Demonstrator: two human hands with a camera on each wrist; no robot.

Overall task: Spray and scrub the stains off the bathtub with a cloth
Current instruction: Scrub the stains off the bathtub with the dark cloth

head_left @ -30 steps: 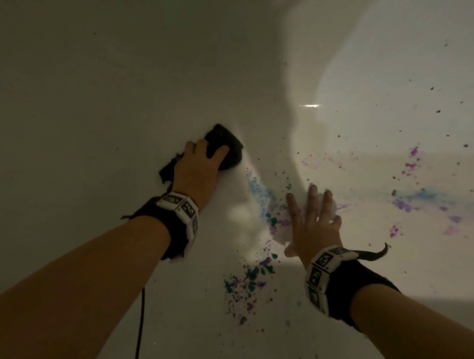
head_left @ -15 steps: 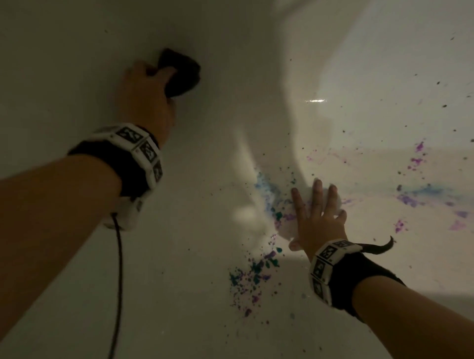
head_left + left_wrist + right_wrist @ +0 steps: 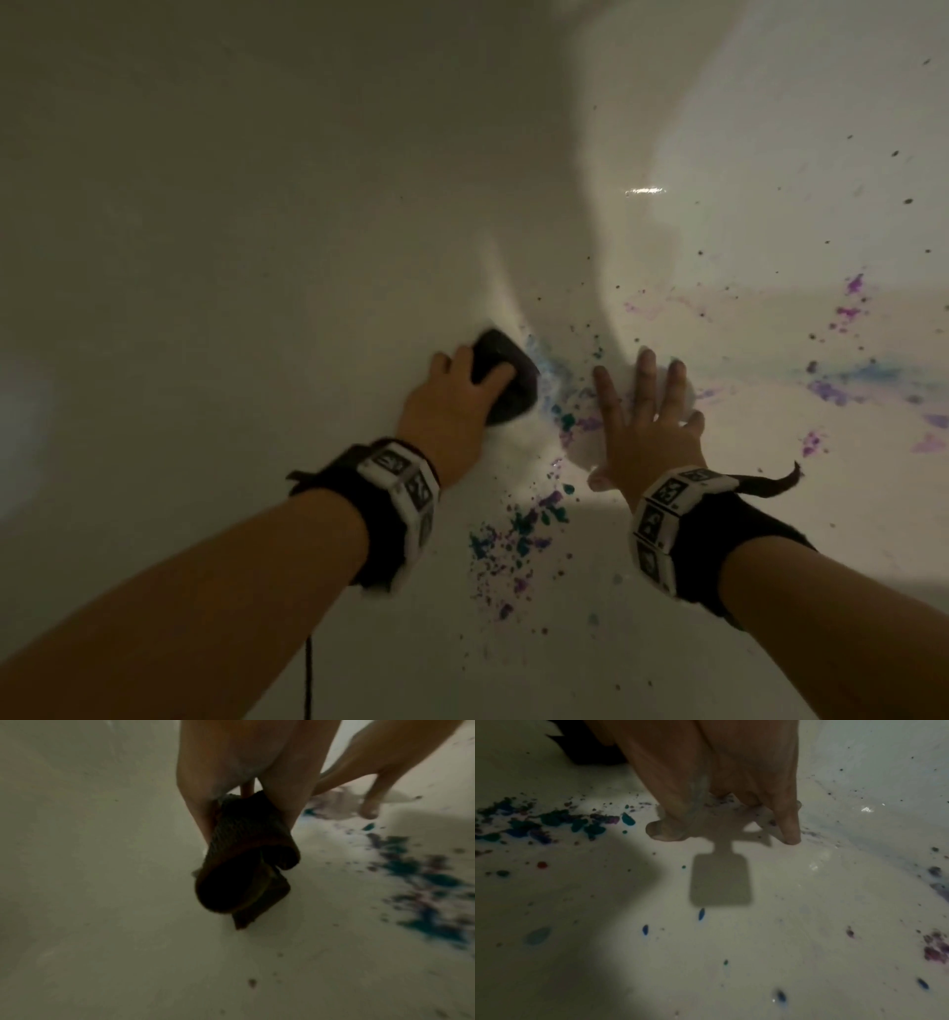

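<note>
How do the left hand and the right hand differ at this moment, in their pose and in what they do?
The left hand has curled fingers and grips a dark cloth; the right hand holds nothing and lies flat with straight, spread fingers. The left hand is at the edge of the teal and purple stains, on cleaner surface; the right hand rests among them. Both press on the white bathtub and wear a black wrist strap.

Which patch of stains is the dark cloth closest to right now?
The blue smear beside the dark cloth; purple splatters lie beyond the right hand.
</note>
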